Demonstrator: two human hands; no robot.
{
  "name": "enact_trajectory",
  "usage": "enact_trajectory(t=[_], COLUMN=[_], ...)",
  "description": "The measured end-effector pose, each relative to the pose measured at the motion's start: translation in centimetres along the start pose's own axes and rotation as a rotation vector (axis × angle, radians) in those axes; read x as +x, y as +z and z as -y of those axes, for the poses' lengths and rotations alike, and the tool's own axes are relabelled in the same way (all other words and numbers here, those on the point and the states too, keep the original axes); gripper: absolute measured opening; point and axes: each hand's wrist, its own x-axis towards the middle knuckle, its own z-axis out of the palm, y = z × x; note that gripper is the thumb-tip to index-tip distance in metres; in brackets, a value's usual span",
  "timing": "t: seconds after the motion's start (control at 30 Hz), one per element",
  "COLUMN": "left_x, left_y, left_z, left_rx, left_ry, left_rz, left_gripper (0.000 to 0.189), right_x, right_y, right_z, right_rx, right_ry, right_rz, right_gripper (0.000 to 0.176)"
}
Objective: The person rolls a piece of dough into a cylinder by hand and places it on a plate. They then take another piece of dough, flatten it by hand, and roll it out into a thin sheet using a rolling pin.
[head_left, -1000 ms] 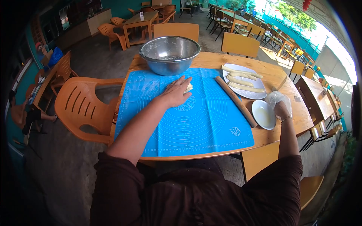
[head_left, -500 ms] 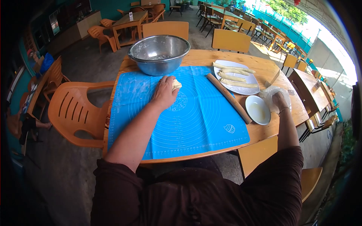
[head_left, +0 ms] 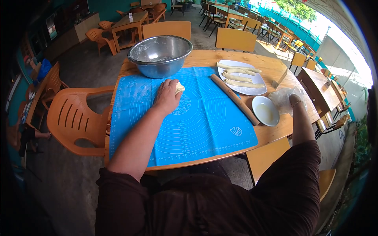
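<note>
My left hand [head_left: 167,95] is curled over a pale lump of dough [head_left: 180,87] on the blue baking mat [head_left: 138,133], just in front of the metal mixing bowl [head_left: 159,59]. At the right of the table, my right hand [head_left: 293,100] reaches into a clear plastic bag [head_left: 280,100]; its fingers are hidden. Beside the bag stands a white bowl [head_left: 265,111] with a little pale yellow liquid. A wooden rolling pin [head_left: 234,99] lies slanted along the mat's right side. Several rolled dough strips [head_left: 246,84] rest on a white plate [head_left: 256,91] behind it.
The wooden table [head_left: 204,59] has a rounded right end, and a small sign [head_left: 280,78] stands near it. An orange plastic chair [head_left: 76,120] touches the left side. Yellow chairs [head_left: 235,39] stand along the far edge. At the far left, part of a person's leg [head_left: 39,134] shows.
My right hand has moved slightly right and deeper into the plastic bag, which has stretched with it. My left hand stays on the dough. The whole view has shifted a little.
</note>
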Motion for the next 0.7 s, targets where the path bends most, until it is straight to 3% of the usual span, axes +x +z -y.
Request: enact_trajectory(t=[0.2, 0.4, 0.43, 0.6, 0.7], left_x=[0.0, 0.0, 0.0, 0.1, 0.2], left_y=[0.0, -0.2, -0.2, -0.2, -0.1], left_z=[0.2, 0.0, 0.0, 0.1, 0.1], left_rx=[0.006, -0.008, -0.01, -0.009, -0.008], left_ry=[-0.005, -0.019, -0.019, -0.007, -0.009], left_rz=[0.008, 0.022, 0.025, 0.025, 0.028], left_gripper=[0.043, 0.043, 0.043, 0.043, 0.042], right_x=[-1.4, 0.3, 0.2, -2.3, -3.1], right_y=[1.6, 4.0, 4.1, 2.1, 2.0], right_z=[2.4, 0.4, 0.1, -3.5, -4.3], right_rx=[0.51, 0.625, 0.624, 0.876, 0.703], right_ry=[-0.277, -0.139, -0.136, -0.163, -0.323], right_rz=[-0.187, -0.712, -0.71, -0.289, -0.458], right_gripper=[0.028, 0.024, 0.024, 0.027, 0.02])
